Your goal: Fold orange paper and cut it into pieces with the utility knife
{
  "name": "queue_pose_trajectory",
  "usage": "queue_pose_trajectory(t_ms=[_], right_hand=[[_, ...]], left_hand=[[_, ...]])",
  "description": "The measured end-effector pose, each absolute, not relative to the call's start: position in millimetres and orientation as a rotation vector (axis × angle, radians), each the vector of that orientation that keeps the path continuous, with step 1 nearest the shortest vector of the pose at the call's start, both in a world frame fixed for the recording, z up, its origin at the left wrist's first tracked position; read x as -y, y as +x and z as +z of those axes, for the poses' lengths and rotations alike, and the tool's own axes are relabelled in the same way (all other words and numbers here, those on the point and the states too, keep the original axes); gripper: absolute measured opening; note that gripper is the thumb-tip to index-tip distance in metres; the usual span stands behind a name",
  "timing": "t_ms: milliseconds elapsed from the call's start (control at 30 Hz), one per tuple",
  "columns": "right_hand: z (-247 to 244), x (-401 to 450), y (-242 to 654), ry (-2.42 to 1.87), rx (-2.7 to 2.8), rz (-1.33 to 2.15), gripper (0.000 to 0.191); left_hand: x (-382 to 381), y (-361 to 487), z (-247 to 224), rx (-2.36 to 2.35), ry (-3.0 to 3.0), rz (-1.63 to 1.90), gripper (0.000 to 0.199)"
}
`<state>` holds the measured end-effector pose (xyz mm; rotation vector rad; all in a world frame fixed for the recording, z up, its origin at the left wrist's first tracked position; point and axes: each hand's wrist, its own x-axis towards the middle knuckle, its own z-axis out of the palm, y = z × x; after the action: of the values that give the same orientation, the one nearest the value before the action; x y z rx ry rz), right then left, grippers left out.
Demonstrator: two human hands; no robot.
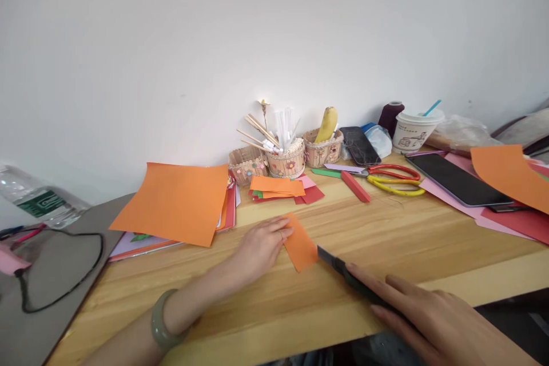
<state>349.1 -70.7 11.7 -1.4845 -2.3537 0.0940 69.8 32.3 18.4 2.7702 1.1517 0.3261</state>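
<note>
Right-hand grip [433,309] is curled tight around a black knife [358,286], blade tip right by the side of a small orange paper piece [301,245]; can't tell if it's touching. Left-hand grip [261,240] is laid out flat, fingertips pressing down on that piece and covering a bit of its upper left edge. The piece sits on the wooden worktop [381,229], between the two hands.

Just beyond it there's a pile of cut paper slips [277,187], with a red strip [355,186] and scissors [373,170] off to the right. Big orange sheet [175,200] on a stack to the left, more loose paper [506,171] far right. Baskets line the wall, and a cup [418,134] stands further along.

Looks-wise, the piece is plain bright orange, longish, straight-edged, lying pretty flat at a slant.

Headcount: one knife, one piece under the fingers, one pair of scissors (one red handle, one yellow), three baskets [286,164], one banana [328,124], one lidded cup, two dark-screened devices [458,177].
</note>
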Motion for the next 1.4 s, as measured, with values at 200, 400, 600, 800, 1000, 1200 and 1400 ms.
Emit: queue_pose_trajectory(t_ms=[200, 400, 600, 800, 1000, 1200, 1400], right_hand=[[23.2, 82.3, 334.2, -1.294, 2.583, 0.289, 0.062], [24.0, 78.8, 323.8, -1.372, 2.668, 0.288, 0.057], [21.0, 78.7, 328.0, -1.331, 2.619, 0.196, 0.053], [23.5, 77.7, 327.2, -1.298, 2.654, 0.213, 0.059], [21.5, 79.4, 326.1, -1.3, 2.685, 0.199, 0.056], [24.3, 79.9, 324.4, -1.286, 2.69, 0.186, 0.057], [19.8, 79.3, 327.1, -1.306, 2.684, 0.212, 0.06]], left_hand=[[-36.7, 68.7, 12.2, -1.12, 2.762, 0.362, 0.039], [-35.1, 66.0, 21.7, -1.043, 2.753, 0.323, 0.03], [-31.9, 69.2, 29.2, -1.134, 2.679, 0.246, 0.045], [-32.1, 69.1, 30.2, -1.115, 2.684, 0.227, 0.044], [-32.1, 69.4, 33.5, -1.129, 2.687, 0.191, 0.043], [-31.0, 69.7, 37.2, -1.127, 2.702, 0.159, 0.043], [-32.7, 68.2, 34.5, -1.12, 2.707, 0.165, 0.042]])
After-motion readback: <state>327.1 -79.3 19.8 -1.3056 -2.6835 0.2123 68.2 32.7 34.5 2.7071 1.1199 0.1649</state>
